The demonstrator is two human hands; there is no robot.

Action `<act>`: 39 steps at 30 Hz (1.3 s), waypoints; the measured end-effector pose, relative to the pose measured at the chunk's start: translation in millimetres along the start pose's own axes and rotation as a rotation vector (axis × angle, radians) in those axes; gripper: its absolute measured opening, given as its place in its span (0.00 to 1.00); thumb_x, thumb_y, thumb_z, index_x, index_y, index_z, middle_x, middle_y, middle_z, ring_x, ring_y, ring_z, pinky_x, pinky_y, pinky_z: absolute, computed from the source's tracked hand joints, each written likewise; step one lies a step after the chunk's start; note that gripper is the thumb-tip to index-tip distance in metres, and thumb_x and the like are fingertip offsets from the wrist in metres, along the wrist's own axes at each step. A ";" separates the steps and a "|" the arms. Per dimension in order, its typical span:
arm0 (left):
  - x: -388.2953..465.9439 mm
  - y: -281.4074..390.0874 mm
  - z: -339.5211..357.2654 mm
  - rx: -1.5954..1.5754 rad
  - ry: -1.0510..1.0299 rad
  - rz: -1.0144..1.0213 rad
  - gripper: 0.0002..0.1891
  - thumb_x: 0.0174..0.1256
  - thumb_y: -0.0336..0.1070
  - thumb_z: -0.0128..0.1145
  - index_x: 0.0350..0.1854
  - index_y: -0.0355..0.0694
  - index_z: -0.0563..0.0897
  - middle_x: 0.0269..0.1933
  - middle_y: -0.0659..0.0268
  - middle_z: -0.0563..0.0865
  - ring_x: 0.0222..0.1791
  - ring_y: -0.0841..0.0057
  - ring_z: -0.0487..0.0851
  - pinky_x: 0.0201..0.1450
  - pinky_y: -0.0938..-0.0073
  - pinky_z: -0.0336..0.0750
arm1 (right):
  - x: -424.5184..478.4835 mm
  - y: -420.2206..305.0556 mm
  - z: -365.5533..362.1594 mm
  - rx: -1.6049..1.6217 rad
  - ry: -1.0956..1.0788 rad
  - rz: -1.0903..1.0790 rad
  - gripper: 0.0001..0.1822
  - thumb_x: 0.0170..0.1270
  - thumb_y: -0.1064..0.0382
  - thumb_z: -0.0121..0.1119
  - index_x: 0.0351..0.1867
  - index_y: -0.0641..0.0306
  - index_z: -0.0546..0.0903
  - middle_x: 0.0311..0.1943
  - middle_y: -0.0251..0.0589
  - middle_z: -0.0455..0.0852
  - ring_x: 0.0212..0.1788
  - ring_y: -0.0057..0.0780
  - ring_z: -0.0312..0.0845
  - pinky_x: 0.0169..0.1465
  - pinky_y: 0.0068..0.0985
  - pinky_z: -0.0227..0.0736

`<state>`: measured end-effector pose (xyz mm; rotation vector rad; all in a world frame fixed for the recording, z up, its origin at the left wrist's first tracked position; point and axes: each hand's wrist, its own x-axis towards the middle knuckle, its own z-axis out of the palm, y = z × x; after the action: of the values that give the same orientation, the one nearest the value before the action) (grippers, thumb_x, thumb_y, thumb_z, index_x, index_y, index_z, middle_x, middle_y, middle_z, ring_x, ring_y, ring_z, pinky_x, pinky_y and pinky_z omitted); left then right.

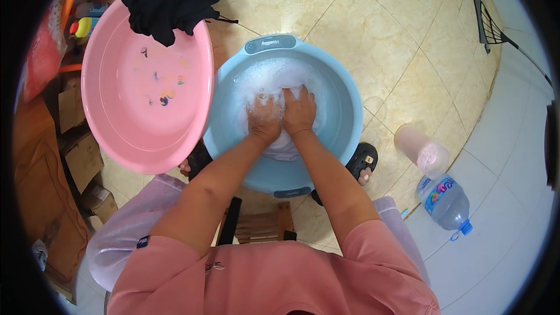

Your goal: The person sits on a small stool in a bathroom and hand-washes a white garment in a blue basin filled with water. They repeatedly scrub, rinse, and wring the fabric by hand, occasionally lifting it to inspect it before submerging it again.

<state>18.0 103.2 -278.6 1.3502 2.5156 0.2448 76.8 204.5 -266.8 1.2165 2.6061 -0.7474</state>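
A white cloth (282, 148) lies in soapy water inside a light blue plastic basin (358, 113). My left hand (264, 118) is down on this cloth, its fingers partly covered by suds. Close beside it, my right hand (300, 109) grips the same cloth, fingertips sunk into the foam. White suds (280, 72) are heaped beyond both hands and hide part of the fabric. The basin stands on the floor between my feet.
A pink plastic basin (144, 140) touches the blue one's left side, with black fabric (173, 0) over its far rim. At right are a pinkish cylindrical container (411, 144), a large plastic bottle (446, 203) and a black fly swatter (492, 30). Cardboard boxes (83, 162) stand left.
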 end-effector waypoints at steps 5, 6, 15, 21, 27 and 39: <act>46.5 -13.2 -21.5 -0.104 -0.356 -0.038 0.19 0.58 0.46 0.45 0.47 0.41 0.77 0.48 0.54 0.80 0.50 0.54 0.75 0.51 0.53 0.68 | 36.5 3.8 -18.8 -0.089 -0.255 -0.025 0.20 0.59 0.57 0.46 0.55 0.48 0.73 0.52 0.50 0.75 0.51 0.47 0.73 0.51 0.36 0.70; 58.0 -5.6 -39.2 -0.124 -0.367 -0.093 0.19 0.58 0.47 0.45 0.45 0.40 0.78 0.47 0.53 0.80 0.48 0.55 0.77 0.51 0.56 0.69 | 38.7 5.9 -24.0 -0.002 -0.195 -0.011 0.20 0.59 0.56 0.48 0.55 0.50 0.73 0.50 0.49 0.76 0.50 0.45 0.73 0.50 0.36 0.70; 37.8 -23.5 -102.9 -0.787 -0.154 -0.689 0.20 0.58 0.50 0.52 0.43 0.39 0.79 0.42 0.48 0.80 0.44 0.55 0.77 0.50 0.63 0.69 | -60.5 3.1 -88.2 0.409 -0.053 0.155 0.22 0.52 0.51 0.61 0.46 0.61 0.75 0.46 0.57 0.76 0.49 0.50 0.71 0.53 0.35 0.65; -22.3 13.7 -48.1 -0.123 0.104 -0.332 0.29 0.54 0.51 0.56 0.59 0.46 0.71 0.63 0.39 0.58 0.61 0.41 0.55 0.63 0.51 0.50 | -74.9 -16.0 1.5 0.302 0.347 0.406 0.30 0.53 0.43 0.57 0.55 0.55 0.73 0.59 0.61 0.61 0.63 0.59 0.48 0.59 0.53 0.51; -7.8 3.2 -0.6 -0.114 0.074 -0.185 0.21 0.58 0.46 0.51 0.53 0.44 0.75 0.62 0.45 0.62 0.62 0.43 0.56 0.62 0.48 0.52 | -24.2 -18.2 0.7 0.043 0.265 0.144 0.25 0.55 0.46 0.53 0.53 0.53 0.75 0.60 0.54 0.63 0.63 0.58 0.49 0.55 0.56 0.53; 80.3 -10.0 -53.8 -0.281 -0.401 -0.409 0.21 0.60 0.49 0.43 0.39 0.37 0.81 0.44 0.48 0.81 0.45 0.54 0.78 0.51 0.58 0.69 | 34.1 5.7 -55.3 0.338 0.118 0.100 0.20 0.55 0.48 0.55 0.38 0.64 0.79 0.36 0.52 0.82 0.43 0.48 0.77 0.44 0.36 0.70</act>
<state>-49.2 163.8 -243.2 0.6784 2.2455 0.2062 61.9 258.6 -233.4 1.5093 2.5571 -1.1646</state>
